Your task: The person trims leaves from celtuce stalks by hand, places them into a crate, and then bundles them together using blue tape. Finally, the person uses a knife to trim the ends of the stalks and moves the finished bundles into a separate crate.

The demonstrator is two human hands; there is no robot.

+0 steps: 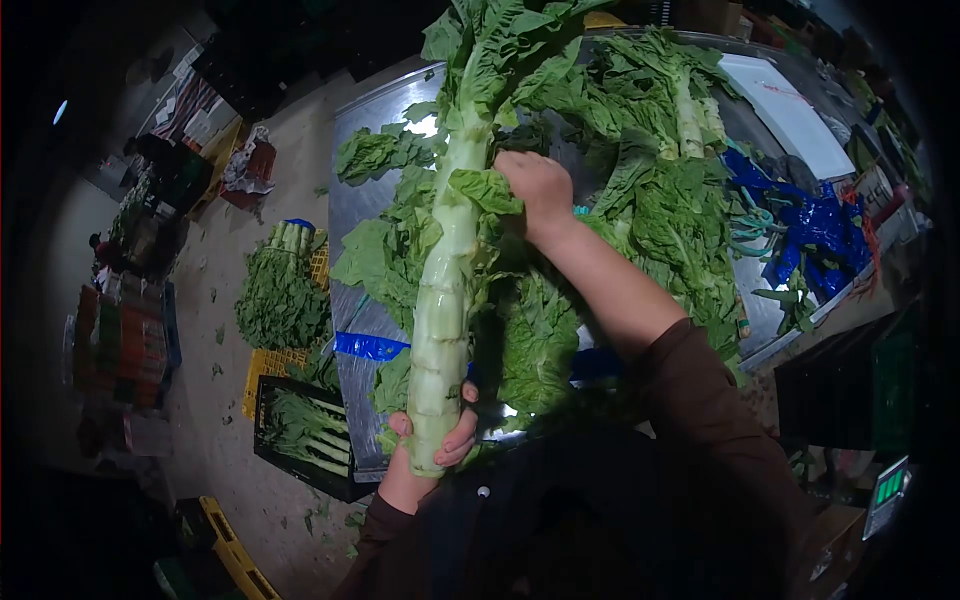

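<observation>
A long, pale green celtuce [440, 310] stands nearly upright in front of me, its leafy top tilting away over the metal table. My left hand [460, 438] is wrapped around its thick lower end, thumb on one side and fingers on the other. Higher up, my right hand [540, 190] is closed beside the stem, on a celtuce leaf [485, 188]; its fingertips are partly hidden. Below and around the stem lie loose green leaves [540, 340]. More leafy celtuce [688, 115] rests at the back right of the table.
The metal table [360, 215] carries a white tray [785, 105] and blue plastic [815, 235] on the right. At left, bundled celtuce [285, 285] sits by yellow crates, above a black crate [300, 470] of stems. A green-lit display [888, 487] stands at lower right.
</observation>
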